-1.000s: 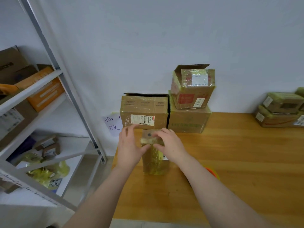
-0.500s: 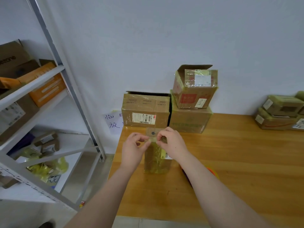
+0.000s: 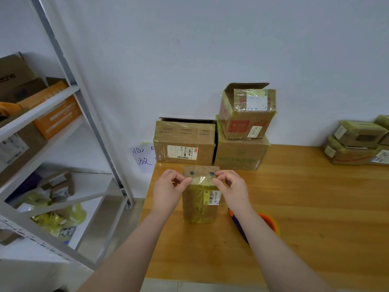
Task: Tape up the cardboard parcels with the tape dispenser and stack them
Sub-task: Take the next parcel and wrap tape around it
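While clamped thumb to forefinger on the two ends of a clear tape strip (image 3: pixel 201 179), held it stretched across the upper front edge of the small parcel (image 3: pixel 200 207): fingers (image 3: pixel 187 182) of the left hand (image 3: pixel 167 192) on the left end, those of the right hand (image 3: pixel 234 192) on the right end. Found the parcel standing upright on the surface (image 3: pixel 315 207), near the taped boxes (image 3: pixel 185 142) stacked against the wall. Noted an orange and purple object, probably the tape dispenser (image 3: pixel 268 222), lying just right of the parcel, half hidden behind the right forearm and touched by neither hand. Judged the step as sealing the top flap with this strip. Called next for laying the strip down evenly, smoothing it flat without creases, then lifting the parcel onto the stack. Saw a metal shelf (image 3: pixel 52 102) with more boxes at far left.
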